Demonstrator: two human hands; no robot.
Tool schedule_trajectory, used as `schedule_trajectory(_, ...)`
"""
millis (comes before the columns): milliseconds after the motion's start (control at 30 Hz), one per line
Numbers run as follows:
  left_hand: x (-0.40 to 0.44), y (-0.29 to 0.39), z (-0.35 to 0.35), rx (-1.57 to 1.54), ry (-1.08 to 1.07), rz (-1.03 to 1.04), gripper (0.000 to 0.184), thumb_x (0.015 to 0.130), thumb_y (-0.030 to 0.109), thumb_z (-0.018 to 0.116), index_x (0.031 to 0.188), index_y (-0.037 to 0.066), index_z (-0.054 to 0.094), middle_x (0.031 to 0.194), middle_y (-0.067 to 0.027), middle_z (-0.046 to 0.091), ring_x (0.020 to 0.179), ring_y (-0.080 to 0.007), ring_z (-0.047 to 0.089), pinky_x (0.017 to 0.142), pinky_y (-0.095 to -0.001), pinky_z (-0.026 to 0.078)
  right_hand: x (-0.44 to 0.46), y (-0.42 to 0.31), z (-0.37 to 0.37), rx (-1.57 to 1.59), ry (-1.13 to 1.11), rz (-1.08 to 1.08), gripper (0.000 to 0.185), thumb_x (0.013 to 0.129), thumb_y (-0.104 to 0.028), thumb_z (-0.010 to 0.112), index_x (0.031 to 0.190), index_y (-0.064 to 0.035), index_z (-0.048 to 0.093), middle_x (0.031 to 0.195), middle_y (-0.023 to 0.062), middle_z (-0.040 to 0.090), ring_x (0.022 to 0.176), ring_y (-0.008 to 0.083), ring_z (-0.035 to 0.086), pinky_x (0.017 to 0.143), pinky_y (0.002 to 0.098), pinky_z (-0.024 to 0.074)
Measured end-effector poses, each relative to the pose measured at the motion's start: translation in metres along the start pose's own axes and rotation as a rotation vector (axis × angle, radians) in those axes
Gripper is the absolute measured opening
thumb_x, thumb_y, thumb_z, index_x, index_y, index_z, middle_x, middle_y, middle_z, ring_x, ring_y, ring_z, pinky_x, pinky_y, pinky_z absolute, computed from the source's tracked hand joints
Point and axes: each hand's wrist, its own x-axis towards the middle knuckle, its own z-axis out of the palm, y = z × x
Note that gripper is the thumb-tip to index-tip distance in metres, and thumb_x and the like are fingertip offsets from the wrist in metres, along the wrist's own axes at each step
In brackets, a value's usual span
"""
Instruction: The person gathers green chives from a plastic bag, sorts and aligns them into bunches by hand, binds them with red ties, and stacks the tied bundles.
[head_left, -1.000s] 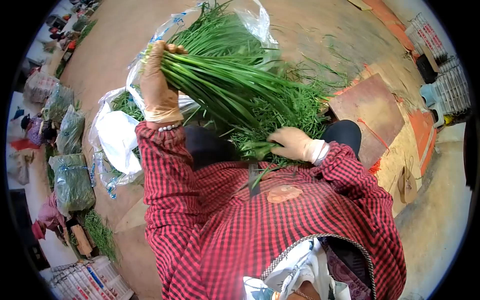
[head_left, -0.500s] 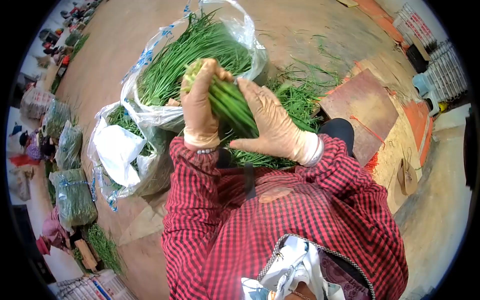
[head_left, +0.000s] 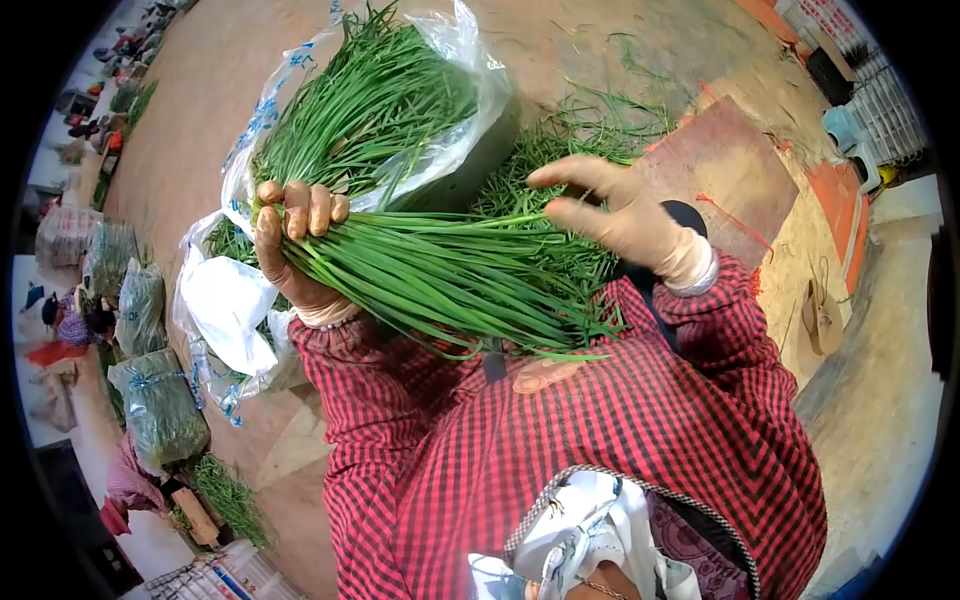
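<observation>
My left hand (head_left: 292,240), gloved, is closed around the pale stem end of a bunch of chives (head_left: 450,270). The long green leaves lie sideways across my lap and fan out to the right. Over the far part of the bunch is my gloved right hand (head_left: 635,220), its thumb and fingers curved and apart. One stalk reaches up to its thumb tip; whether they touch, I cannot tell. Just beyond the bunch stands a clear plastic bag (head_left: 485,110) holding more chives (head_left: 365,110). Loose green leaves (head_left: 540,165) lie heaped behind the bunch.
A second bag with a white plastic flap (head_left: 228,310) stands at the left. To the right are a brown board (head_left: 725,180), red string (head_left: 730,222) and a sandal (head_left: 822,318). Packed bags of greens (head_left: 160,410) and other people line the far left.
The bunch has swung from pointing toward me to lying sideways. My left hand has moved left and lower with it; my right hand has come off the stems and moved right.
</observation>
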Motion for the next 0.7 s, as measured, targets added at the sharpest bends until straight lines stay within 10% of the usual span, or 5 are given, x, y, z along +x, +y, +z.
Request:
schedule_trajectory(167,-0.001,0.005,-0.005,-0.029,-0.11,0.008,0.017,0.099,0.022,0.054,0.113,0.011,0.057,0.073,0.0051,0.044,0.07,-0.0094,0.044,0.075,-0.0305,0.039,-0.001,0.012,0.032,-0.19,-0.147,-0.051,0.018,0.094,-0.017,0.064,0.105,-0.0032,0.067,0.081,0.0078,0.067,0.073,0.0148,0.063,0.07,0.0264,0.05)
schedule_trajectory(467,-0.021,0.047,-0.007,-0.005,-0.274,0.08,0.012,0.096,0.019,0.056,0.106,0.013,0.06,0.072,0.0049,0.052,0.068,-0.0088,0.05,0.075,-0.0298,0.042,-0.005,0.015,0.006,-0.016,-0.26,0.23,0.013,0.095,-0.012,0.062,0.1,-0.0007,0.066,0.077,0.0001,0.062,0.071,0.0058,0.056,0.064,0.0227,0.0466)
schedule_trajectory(700,-0.035,0.088,-0.024,-0.074,-0.372,0.213,0.018,0.095,0.023,0.054,0.108,0.012,0.061,0.076,0.0031,0.059,0.074,-0.01,0.058,0.079,-0.0303,0.043,-0.028,0.1,-0.035,-0.824,-0.156,0.252,0.027,0.089,-0.029,0.062,0.104,-0.0066,0.069,0.092,0.0122,0.07,0.088,0.0331,0.065,0.08,0.0413,0.0509)
